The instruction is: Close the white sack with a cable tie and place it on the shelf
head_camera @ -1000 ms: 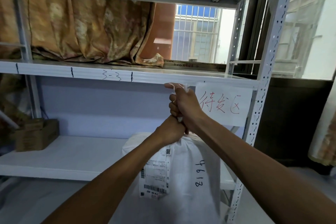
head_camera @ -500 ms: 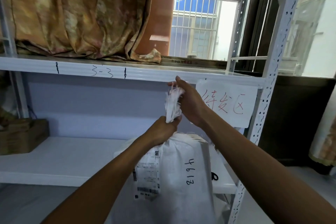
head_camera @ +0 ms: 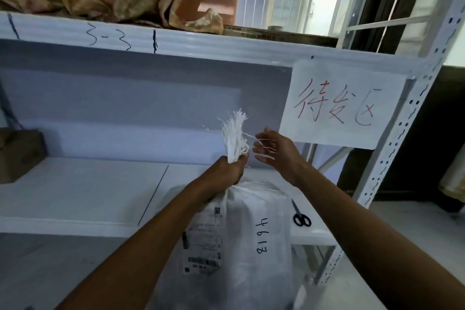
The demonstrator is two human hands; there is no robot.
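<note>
A white woven sack (head_camera: pixel 254 246) stands upright in front of the white shelf (head_camera: pixel 75 199), with a shipping label and the handwritten number 4613 on it. My left hand (head_camera: pixel 227 171) grips its gathered neck, and the frayed top sticks up above my fist. My right hand (head_camera: pixel 273 150) hovers just right of the neck, fingers loosely spread and apart from the sack, with thin loose threads near them. No cable tie is visible.
Black-handled scissors (head_camera: pixel 300 216) lie on the shelf board right of the sack. A paper sign with red writing (head_camera: pixel 344 106) hangs from the upper shelf rail. A brown box (head_camera: pixel 20 153) sits at the far left. The perforated upright (head_camera: pixel 392 133) stands to the right.
My right hand has let go of the sack's top and moved right and down. The frayed top now stands free above my left fist. The view has tilted lower and closer.
</note>
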